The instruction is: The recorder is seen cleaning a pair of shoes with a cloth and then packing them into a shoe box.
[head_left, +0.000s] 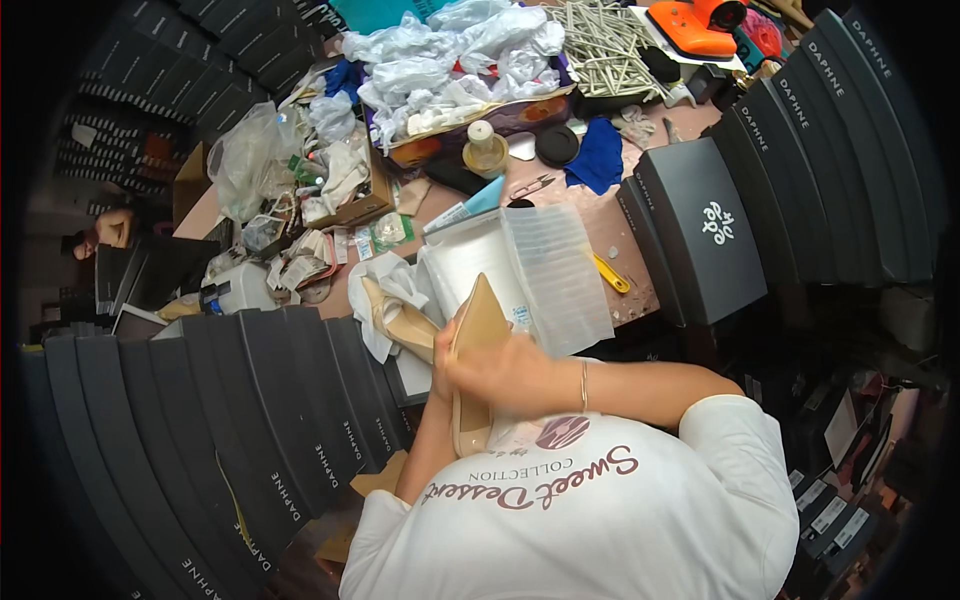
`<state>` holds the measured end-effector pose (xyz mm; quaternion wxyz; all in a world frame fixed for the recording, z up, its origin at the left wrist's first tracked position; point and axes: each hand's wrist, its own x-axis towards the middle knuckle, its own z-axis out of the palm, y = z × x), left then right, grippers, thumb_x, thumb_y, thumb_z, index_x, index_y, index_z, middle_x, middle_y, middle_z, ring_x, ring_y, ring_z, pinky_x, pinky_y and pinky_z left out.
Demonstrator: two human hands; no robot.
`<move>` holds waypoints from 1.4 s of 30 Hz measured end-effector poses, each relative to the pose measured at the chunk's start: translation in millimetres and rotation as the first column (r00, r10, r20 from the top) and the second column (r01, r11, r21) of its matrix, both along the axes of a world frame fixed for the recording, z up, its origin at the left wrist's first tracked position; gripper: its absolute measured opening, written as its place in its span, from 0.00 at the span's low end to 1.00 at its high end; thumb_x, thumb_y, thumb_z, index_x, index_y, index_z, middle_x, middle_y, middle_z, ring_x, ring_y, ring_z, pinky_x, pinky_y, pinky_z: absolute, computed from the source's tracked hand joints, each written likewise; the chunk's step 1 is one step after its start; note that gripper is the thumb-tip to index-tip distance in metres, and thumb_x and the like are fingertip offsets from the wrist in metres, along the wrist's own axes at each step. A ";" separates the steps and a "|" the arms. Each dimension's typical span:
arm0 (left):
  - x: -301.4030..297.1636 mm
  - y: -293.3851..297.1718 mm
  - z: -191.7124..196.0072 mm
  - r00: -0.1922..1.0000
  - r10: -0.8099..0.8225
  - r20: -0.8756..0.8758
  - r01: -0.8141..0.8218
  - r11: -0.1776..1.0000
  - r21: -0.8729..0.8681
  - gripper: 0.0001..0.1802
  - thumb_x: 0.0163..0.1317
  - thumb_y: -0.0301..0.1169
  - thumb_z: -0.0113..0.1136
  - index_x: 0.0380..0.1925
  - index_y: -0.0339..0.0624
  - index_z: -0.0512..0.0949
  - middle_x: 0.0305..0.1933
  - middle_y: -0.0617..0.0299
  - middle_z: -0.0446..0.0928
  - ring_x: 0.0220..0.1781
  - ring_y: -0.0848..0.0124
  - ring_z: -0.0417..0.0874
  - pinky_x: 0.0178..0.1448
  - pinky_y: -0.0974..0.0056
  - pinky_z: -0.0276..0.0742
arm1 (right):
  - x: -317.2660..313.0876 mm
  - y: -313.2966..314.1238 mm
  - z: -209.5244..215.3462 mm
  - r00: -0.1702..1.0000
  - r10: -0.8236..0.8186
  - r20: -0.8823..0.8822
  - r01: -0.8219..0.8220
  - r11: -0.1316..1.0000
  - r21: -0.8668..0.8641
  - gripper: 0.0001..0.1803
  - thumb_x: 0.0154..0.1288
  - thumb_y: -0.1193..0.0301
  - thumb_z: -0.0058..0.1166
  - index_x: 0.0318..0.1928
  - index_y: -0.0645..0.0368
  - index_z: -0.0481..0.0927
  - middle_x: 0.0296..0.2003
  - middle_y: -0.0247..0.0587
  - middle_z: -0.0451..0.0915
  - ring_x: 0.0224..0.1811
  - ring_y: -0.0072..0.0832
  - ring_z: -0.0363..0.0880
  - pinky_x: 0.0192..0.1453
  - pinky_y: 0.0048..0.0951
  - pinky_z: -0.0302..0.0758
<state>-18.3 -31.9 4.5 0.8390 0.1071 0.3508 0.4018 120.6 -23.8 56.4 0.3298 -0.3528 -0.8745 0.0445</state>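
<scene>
A beige pointed-toe shoe [478,318] stands upright in front of my chest, toe up and heel end by my shirt. My left hand [441,366] is closed round its left side. Over the middle of the shoe lies my right hand [505,372], curled and blurred by motion; whatever its fingers hold is hidden. A second beige shoe [402,322] rests in white tissue paper [372,335] just left of the held one. Behind my hands sits an open shoe box [450,262] with white lining and a translucent padded sheet [558,270] over its right side.
Dark shoe boxes stand in rows at the left [210,430] and right [690,235]. A yellow cutter [610,272], snips [530,187], a bottle [486,150] and a blue cloth [598,157] lie farther back. Beyond are a bin of crumpled white plastic [450,65] and an orange tool [697,28].
</scene>
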 end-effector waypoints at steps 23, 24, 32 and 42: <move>-6.2 48.1 -18.5 0.867 0.172 -0.468 -0.008 0.943 0.332 0.31 0.69 0.52 0.38 0.63 0.41 0.62 0.62 0.51 0.65 0.64 0.62 0.66 0.65 0.60 0.63 | 65.4 60.3 -62.1 0.803 -0.461 -0.377 0.028 0.662 -0.749 0.10 0.66 0.68 0.52 0.29 0.61 0.75 0.20 0.35 0.75 0.22 0.21 0.71 0.25 0.26 0.66; -11.5 49.5 -38.2 0.792 0.300 -0.531 -0.145 0.938 0.314 0.32 0.68 0.50 0.45 0.63 0.40 0.60 0.66 0.52 0.60 0.68 0.62 0.58 0.68 0.61 0.56 | 68.5 56.6 -66.5 0.780 -0.485 -0.395 -0.020 0.612 -0.791 0.10 0.66 0.69 0.52 0.29 0.61 0.74 0.20 0.33 0.73 0.22 0.19 0.68 0.26 0.24 0.65; -117.8 3.2 -168.4 0.370 0.289 -0.883 -0.316 0.933 0.173 0.27 0.59 0.33 0.59 0.55 0.32 0.65 0.49 0.53 0.73 0.49 0.66 0.75 0.52 0.63 0.71 | 41.2 41.1 -96.8 0.796 -0.420 -0.436 -0.293 0.363 -0.885 0.10 0.67 0.69 0.51 0.29 0.61 0.73 0.21 0.25 0.68 0.24 0.13 0.61 0.27 0.18 0.61; -103.2 -27.2 -9.6 0.960 -0.269 0.074 0.274 0.958 -0.079 0.20 0.64 0.43 0.50 0.42 0.34 0.73 0.24 0.57 0.76 0.25 0.71 0.78 0.29 0.70 0.75 | -0.1 119.9 -27.5 0.701 -0.289 -0.652 -0.372 0.632 -0.680 0.09 0.68 0.68 0.50 0.32 0.60 0.73 0.24 0.23 0.69 0.26 0.11 0.62 0.29 0.16 0.61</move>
